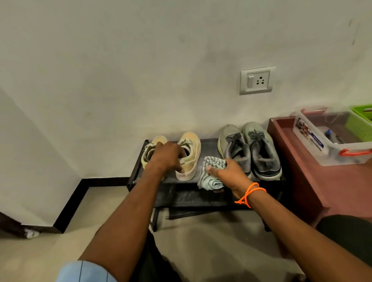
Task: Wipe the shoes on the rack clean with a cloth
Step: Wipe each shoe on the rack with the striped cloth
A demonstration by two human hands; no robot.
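A black shoe rack (208, 145) stands against the wall with two pairs on its top shelf. The beige pair sits on the left: one shoe (148, 152) is partly hidden by my left hand (167, 157), the other (189, 154) lies just right of it. My left hand reaches down over these two shoes with curled fingers; what it holds is hidden. The grey running pair (248, 148) sits on the right. My right hand (229, 171) grips a striped grey-and-pale-blue cloth (211, 174) at the shelf's front edge, between the two pairs.
A maroon cabinet (292, 157) stands right of the rack, carrying a clear plastic box (332, 134) and a green basket (367, 122). A wall socket (257, 80) is above the rack. Beige floor lies to the left, with a black skirting along the wall.
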